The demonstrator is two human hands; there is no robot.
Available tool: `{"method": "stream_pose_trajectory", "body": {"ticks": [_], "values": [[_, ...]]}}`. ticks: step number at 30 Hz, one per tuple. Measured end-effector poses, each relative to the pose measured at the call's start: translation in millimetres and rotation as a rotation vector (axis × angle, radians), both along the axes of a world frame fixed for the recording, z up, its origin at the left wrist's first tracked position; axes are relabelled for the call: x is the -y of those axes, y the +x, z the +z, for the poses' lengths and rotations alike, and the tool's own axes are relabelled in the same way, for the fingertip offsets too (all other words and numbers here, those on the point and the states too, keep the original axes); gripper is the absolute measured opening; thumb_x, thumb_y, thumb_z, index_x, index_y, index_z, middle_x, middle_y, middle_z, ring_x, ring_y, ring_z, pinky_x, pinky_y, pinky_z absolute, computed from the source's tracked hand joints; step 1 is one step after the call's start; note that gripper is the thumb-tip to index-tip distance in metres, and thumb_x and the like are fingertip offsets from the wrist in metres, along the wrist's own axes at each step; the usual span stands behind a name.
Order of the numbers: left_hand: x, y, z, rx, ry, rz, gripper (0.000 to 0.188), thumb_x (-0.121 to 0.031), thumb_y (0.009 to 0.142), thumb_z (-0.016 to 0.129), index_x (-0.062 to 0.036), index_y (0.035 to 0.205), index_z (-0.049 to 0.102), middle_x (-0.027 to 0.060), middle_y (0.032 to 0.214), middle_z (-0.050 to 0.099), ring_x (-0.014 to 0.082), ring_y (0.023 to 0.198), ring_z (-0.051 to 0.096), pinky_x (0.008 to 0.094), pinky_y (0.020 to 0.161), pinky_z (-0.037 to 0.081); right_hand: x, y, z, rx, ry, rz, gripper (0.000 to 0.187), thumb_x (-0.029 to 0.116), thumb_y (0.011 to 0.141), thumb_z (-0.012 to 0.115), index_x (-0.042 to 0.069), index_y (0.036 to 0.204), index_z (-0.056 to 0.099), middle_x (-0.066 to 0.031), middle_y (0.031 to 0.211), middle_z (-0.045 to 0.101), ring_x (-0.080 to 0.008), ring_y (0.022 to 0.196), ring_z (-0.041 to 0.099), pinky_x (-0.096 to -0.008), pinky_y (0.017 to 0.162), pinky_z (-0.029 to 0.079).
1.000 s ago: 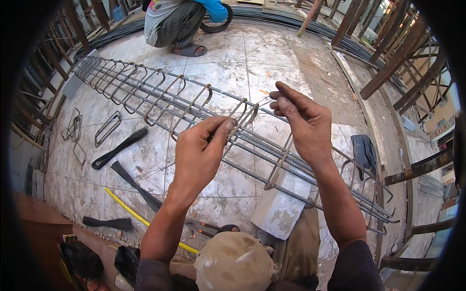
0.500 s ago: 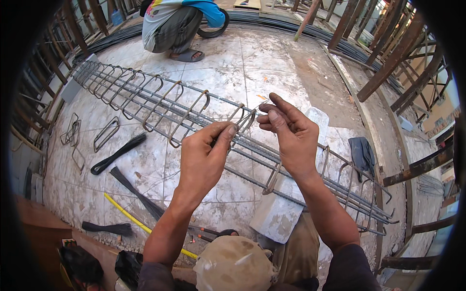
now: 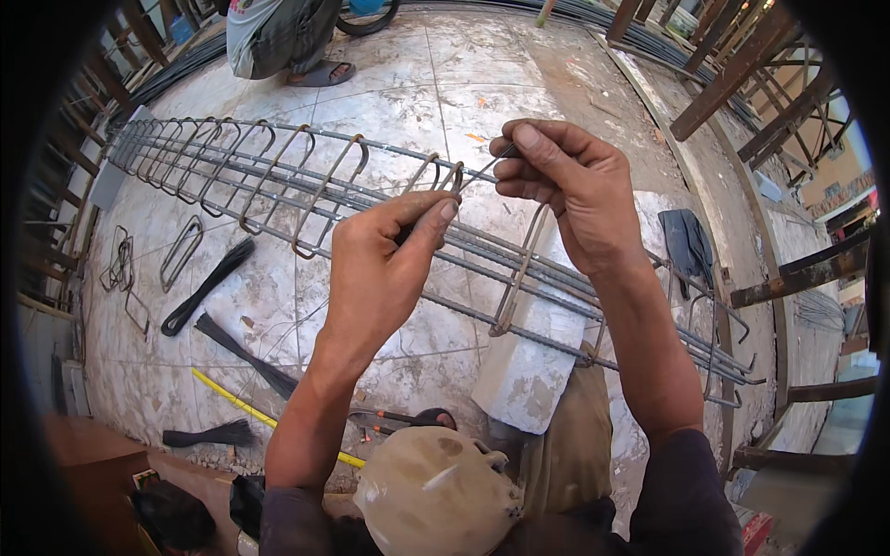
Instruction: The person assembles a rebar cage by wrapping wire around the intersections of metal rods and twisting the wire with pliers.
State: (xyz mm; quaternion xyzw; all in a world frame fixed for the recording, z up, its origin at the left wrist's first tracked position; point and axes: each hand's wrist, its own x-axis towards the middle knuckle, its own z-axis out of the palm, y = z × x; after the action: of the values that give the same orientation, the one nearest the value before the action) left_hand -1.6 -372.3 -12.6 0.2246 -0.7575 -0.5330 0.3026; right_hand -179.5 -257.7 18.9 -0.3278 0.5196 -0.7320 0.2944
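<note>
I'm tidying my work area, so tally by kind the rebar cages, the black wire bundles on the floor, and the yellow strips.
Rebar cage: 1
Black wire bundles: 3
Yellow strip: 1
Total: 5

Dk purplish sleeves (image 3: 684, 500), approx elbow-length; khaki-brn trouser leg (image 3: 577, 431); hands (image 3: 375, 273) bare

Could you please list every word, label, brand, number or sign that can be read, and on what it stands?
None can be read.
Co-worker's shirt: coloured print, too small and cut off to read.
Yellow strip: any markings are too small to read.
</note>
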Motion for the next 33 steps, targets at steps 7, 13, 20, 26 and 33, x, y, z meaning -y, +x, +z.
{"method": "stream_pose_trajectory", "body": {"ticks": [7, 13, 20, 26, 33], "values": [[-10.3, -30.2, -6.5, -0.151, -0.398, 0.044, 0.019, -0.009, 0.096, 0.073, 0.0007, 0.112, 0.078, 0.0176, 0.09, 0.078, 0.0143, 0.074, 0.072, 0.0298, 0.065, 0.054, -3.4, -43.3, -6.1, -0.244, 0.136, -0.091, 0.031, 0.021, 0.099, 0.075, -0.006, 0.113, 0.073, -0.0135, 0.095, 0.076, -0.0173, 0.084, 0.075, -0.0303, 0.077, 0.063], [14.5, -29.8, -50.7, 0.06, -0.117, 0.158, 0.018, -0.009, 0.098, 0.072, 0.0023, 0.11, 0.078, 0.0092, 0.079, 0.076, 0.0085, 0.069, 0.068, 0.0247, 0.062, 0.052, -50.3, -116.0, -98.7, -0.877, 0.687, -0.183, 0.041, 0.032, 0.1, 0.07, -0.003, 0.121, 0.073, -0.0204, 0.104, 0.078, -0.032, 0.093, 0.075, -0.0426, 0.086, 0.058], [19.1, -23.8, -77.8, 0.142, 0.153, 0.157, 0.027, -0.016, 0.1, 0.074, 0.0051, 0.117, 0.076, 0.0069, 0.09, 0.075, 0.0093, 0.08, 0.066, 0.0237, 0.073, 0.051, -50.1, -127.4, -150.5, -0.934, 0.765, -0.136, 0.036, 0.029, 0.099, 0.068, 0.005, 0.124, 0.075, -0.0229, 0.114, 0.075, -0.0388, 0.109, 0.072, -0.0431, 0.097, 0.055], [17.6, -21.1, -95.1, 0.157, 0.187, 0.115, 0.027, -0.017, 0.1, 0.074, 0.0048, 0.115, 0.076, 0.005, 0.089, 0.074, 0.0093, 0.079, 0.064, 0.0239, 0.072, 0.05, -45.0, -130.6, -149.3, -0.853, 0.777, -0.119, 0.039, 0.031, 0.098, 0.069, 0.008, 0.128, 0.074, -0.0221, 0.118, 0.075, -0.0378, 0.111, 0.072, -0.0423, 0.098, 0.055], [-30.8, 1.8, -112.2, 0.183, 0.283, 0.059, 0.021, -0.014, 0.1, 0.074, 0.0022, 0.113, 0.077, 0.0022, 0.081, 0.072, 0.0057, 0.074, 0.062, 0.0228, 0.066, 0.05, -45.1, -123.6, -156.3, -0.849, 0.751, -0.16, 0.039, 0.032, 0.098, 0.07, 0.006, 0.127, 0.074, -0.0209, 0.12, 0.075, -0.0364, 0.113, 0.072, -0.0418, 0.099, 0.055]]}}
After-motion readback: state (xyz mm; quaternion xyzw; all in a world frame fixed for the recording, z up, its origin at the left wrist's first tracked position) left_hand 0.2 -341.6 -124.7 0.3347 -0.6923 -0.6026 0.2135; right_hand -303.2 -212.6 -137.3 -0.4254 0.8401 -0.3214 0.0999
